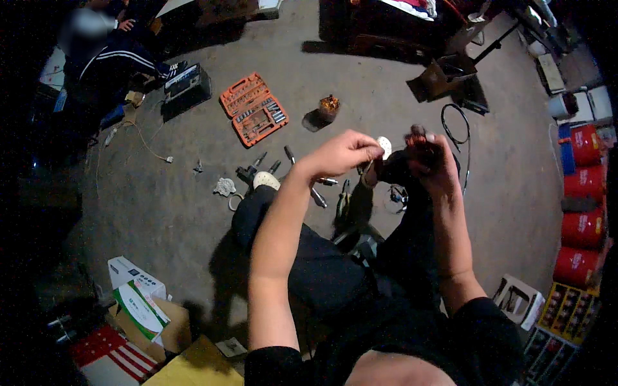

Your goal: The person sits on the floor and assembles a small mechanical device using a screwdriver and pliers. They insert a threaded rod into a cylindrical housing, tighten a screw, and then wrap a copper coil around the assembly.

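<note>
My right hand (436, 168) is raised over my right knee, fingers closed around a dark round part with copper-coloured windings (421, 143). To its left, my left hand (341, 154) is closed in a pinch, thumb against fingertips; what it holds is too small to make out. The two hands are apart. On the floor below lie pliers (344, 197), a long-handled tool (289, 154), and a dark power-tool-like piece (246, 172). Beside my left shoe (266, 181) are a silvery cast metal part (224, 186) and a pale ring (235, 202).
An orange socket set case (255, 110) lies unfolded ahead, near a container of orange-brown bits (329, 105). A black box (187, 91) and a seated person (116, 55) are far left. Red drums (582, 186) line the right; cartons (138, 309) stand lower left. A black hose (467, 128) curls at right.
</note>
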Demonstrator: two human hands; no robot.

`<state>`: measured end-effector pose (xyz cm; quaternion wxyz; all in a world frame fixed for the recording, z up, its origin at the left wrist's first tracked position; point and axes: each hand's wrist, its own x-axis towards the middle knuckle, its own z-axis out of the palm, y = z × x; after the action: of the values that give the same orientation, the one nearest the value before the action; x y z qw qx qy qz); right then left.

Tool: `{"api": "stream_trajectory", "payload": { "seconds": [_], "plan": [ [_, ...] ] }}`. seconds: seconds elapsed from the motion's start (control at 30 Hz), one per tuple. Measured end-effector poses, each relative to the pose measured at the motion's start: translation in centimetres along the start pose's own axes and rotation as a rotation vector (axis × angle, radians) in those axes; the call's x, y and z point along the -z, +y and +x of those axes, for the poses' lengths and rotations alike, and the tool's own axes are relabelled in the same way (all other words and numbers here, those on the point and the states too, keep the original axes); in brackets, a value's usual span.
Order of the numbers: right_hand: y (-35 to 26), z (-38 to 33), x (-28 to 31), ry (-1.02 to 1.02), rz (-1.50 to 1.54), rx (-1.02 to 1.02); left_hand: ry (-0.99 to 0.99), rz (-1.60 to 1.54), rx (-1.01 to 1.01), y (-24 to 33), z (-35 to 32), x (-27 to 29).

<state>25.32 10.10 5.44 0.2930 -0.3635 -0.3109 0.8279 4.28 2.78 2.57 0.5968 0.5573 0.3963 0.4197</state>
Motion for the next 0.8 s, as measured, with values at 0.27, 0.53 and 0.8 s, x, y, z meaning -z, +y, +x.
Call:
{"api": "stream_trajectory", "payload": {
  "seconds": [0.27, 0.53, 0.8],
  "plan": [
    [2.3, 1.5, 0.1, 0.260, -1.070, 0.529, -0.008, 0.058, 0.029, 0.5, -0.7, 0.0],
    [3.5, 0.5, 0.2, -0.208, -1.158, 0.411, 0.020, 0.069, 0.031, 0.1, -0.7, 0.9],
    [1.8, -0.6, -1.0, -0.466, -0.407, -0.179, -0.044, 0.099, 0.012, 0.1, -0.9, 0.6]
  ]
}}
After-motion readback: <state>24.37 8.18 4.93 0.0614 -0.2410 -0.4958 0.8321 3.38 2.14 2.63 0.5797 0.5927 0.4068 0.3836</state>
